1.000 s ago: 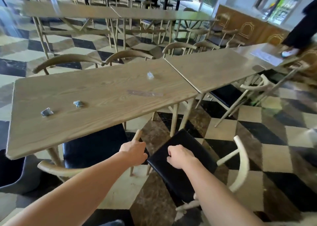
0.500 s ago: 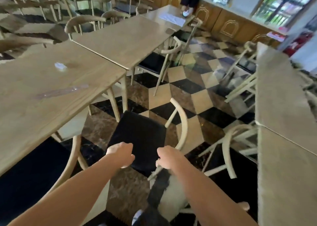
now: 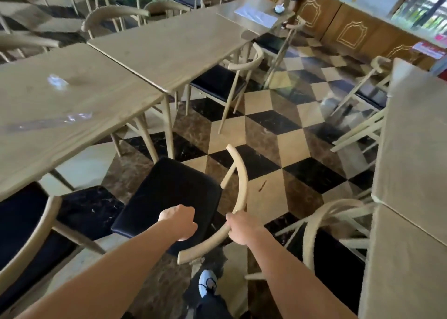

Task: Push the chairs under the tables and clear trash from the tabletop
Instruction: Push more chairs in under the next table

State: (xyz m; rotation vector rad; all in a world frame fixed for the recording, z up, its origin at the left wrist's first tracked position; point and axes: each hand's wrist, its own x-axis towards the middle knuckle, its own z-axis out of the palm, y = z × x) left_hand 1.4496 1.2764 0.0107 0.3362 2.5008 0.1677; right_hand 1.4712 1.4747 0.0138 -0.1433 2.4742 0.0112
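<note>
Chair (image 3: pixel 169 192): black seat, curved pale back rail (image 3: pixel 242 173).

Grip: the right hand (image 3: pixel 242 226) is wrapped round the rail at its near bend. The left hand (image 3: pixel 179 222) is curled in a fist over the seat's near edge. Whether it holds anything cannot be told from here.

Position: out in the aisle and askew, just right of the near table (image 3: pixel 72 96). The seat's far corner is close to the table legs (image 3: pixel 169 125), and none of it appears to be under the top.

Neighbours: a second chair (image 3: pixel 36 222) sits to the left, its seat partly beneath the same table. A third chair (image 3: pixel 321 222) is close on the right, against the right-hand table (image 3: pixel 411 161).

Trash on the near table: a crumpled wrapper (image 3: pixel 56 81) and a clear strip (image 3: pixel 72 117), both well beyond reach.

Handling, as judged:
- Get both hands on the rail, one near each end, so the chair can be steered.
- Swing the seat front square to the table edge first.
- Push it in low and level, left of the legs and right of the second chair.
- A one-handed shove would likely pivot it into a leg.
</note>
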